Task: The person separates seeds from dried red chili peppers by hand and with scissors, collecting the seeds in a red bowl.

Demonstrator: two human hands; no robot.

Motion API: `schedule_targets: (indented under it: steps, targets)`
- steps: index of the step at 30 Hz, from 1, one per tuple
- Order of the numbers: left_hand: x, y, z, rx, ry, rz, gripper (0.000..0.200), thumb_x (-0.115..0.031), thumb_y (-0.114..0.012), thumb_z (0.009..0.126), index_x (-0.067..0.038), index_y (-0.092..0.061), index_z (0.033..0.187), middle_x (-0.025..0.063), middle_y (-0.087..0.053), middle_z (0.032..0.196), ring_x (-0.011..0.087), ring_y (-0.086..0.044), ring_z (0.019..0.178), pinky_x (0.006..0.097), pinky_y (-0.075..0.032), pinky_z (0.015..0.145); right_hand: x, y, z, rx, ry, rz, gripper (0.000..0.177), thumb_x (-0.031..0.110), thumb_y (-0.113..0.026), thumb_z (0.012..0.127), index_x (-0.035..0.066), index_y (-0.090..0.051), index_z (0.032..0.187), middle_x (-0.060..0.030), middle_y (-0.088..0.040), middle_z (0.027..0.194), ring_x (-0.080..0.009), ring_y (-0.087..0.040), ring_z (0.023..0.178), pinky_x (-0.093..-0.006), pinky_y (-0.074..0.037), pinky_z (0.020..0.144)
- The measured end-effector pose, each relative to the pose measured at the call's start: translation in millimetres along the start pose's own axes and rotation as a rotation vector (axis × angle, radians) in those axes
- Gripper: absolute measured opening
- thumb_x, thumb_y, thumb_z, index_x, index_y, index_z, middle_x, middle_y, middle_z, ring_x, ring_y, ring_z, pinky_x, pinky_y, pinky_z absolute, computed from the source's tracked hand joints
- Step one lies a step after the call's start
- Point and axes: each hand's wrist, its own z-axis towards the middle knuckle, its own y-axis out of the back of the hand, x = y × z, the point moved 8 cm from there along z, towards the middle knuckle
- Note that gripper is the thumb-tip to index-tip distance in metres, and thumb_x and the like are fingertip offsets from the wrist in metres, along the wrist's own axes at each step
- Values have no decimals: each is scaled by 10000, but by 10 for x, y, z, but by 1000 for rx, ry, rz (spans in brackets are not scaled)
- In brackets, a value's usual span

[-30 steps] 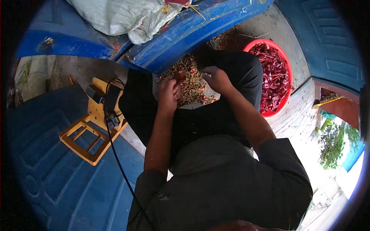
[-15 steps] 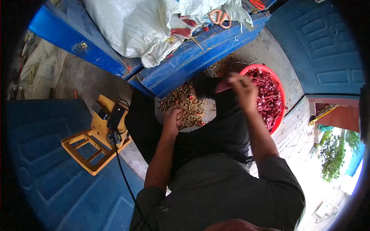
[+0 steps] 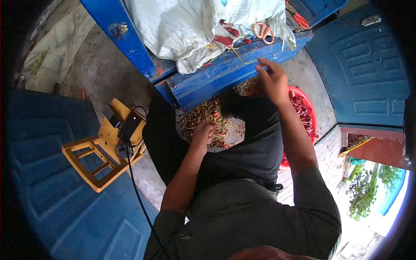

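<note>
My left hand (image 3: 203, 136) is closed in a fist above the litter of chili stems and bits (image 3: 207, 113) on the floor between my legs. What it holds, if anything, is hidden by the fingers. My right hand (image 3: 274, 82) is raised in front of the blue bench (image 3: 236, 71), its thumb and fingers apart and nothing seen in them. Several dried red chili peppers (image 3: 223, 41) lie at the edge of the white woven sack (image 3: 169, 28) on the bench. To the right, partly behind my right forearm, stands a red basin (image 3: 313, 113) full of dried red chilies (image 3: 301, 108).
Pink-handled scissors (image 3: 263, 32) rest on the sack, and red-handled scissors (image 3: 300, 20) lie farther right. A wooden folding chair (image 3: 104, 149) at left bears a black device (image 3: 129, 126) with a cable. Blue doors (image 3: 368, 65) stand on both sides.
My right hand has moved from beside the basin up toward the bench. The dark red chili it held no longer shows in it. My left hand stays closed over the stems. The view has shifted slightly.
</note>
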Motion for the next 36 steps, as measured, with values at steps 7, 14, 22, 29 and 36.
schedule_targets:
  steps: [7, 14, 22, 29, 36]
  targets:
    - [-53, 203, -47, -44, -66, -83, 111, -82, -523, 900, -29, -600, 960, -52, -422, 606, 44, -334, 440, 222, -254, 390, 317, -907, 945, 48, 137, -370, 432, 334, -738, 840, 42, -694, 1156, -187, -679, 1094, -305, -668, 927, -383, -512, 851]
    - [-48, 166, -16, -19, -63, -78, 135, -87, -523, 894, -17, -593, 987, -50, -418, 601, 48, -332, 433, 230, -252, 383, -15, -990, 894, 146, 43, -289, 334, 330, -738, 835, 67, -686, 1033, -123, -715, 912, -252, -661, 871, -373, -522, 779]
    - [-20, 129, -42, -23, -25, -48, 131, -89, -524, 907, -26, -621, 970, -54, -423, 582, 48, -337, 423, 228, -251, 379, -333, -932, 354, 325, -789, 1098, 184, 284, -669, 927, 118, -683, 1004, 14, -692, 848, -104, -641, 674, -247, -467, 547]
    - [29, 57, -45, -38, -6, -1, 107, -105, -552, 896, -53, -619, 963, -50, -426, 585, 51, -347, 425, 229, -271, 381, -910, -30, -265, 63, -768, 1192, 174, 272, -627, 970, 114, -649, 1040, 32, -634, 814, -92, -588, 675, -238, -455, 558]
    - [30, -39, -31, -38, 0, 29, 124, -115, -543, 888, -40, -602, 967, -40, -434, 593, 56, -336, 428, 234, -250, 385, -2666, 1144, -1608, -488, -932, 924, 214, 244, -642, 953, 76, -662, 1084, 22, -612, 775, -100, -591, 745, -229, -471, 623]
